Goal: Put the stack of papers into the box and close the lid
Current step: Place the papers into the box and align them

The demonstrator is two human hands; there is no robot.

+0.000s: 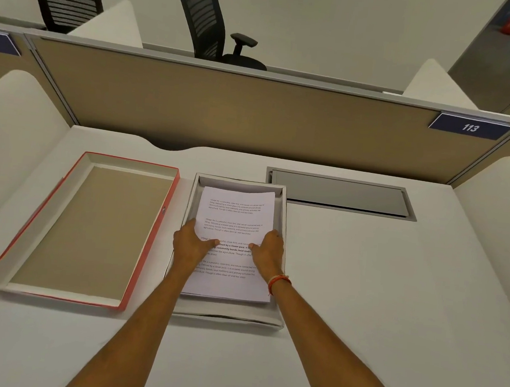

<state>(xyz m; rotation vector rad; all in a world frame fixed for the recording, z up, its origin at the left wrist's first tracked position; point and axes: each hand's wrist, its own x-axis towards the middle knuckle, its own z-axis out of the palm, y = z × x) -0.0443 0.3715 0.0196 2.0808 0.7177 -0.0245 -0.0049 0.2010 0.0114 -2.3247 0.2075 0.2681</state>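
Observation:
A stack of white printed papers point(234, 216) lies inside the open white box point(229, 315) at the middle of the desk. My left hand point(190, 243) grips the stack's left edge, thumb on top of the sheets. My right hand point(268, 250) grips the right edge the same way, an orange thread around its wrist. The stack's near end sits close to the box's front wall. The red-edged lid point(149, 240) lies upside down on the desk just left of the box, its brown inside facing up.
A grey cable hatch point(342, 194) is set into the desk right of the box. A tan partition point(253, 117) with a "113" label point(470, 127) closes the back; white dividers stand at both sides. Two black office chairs point(206, 21) stand beyond it.

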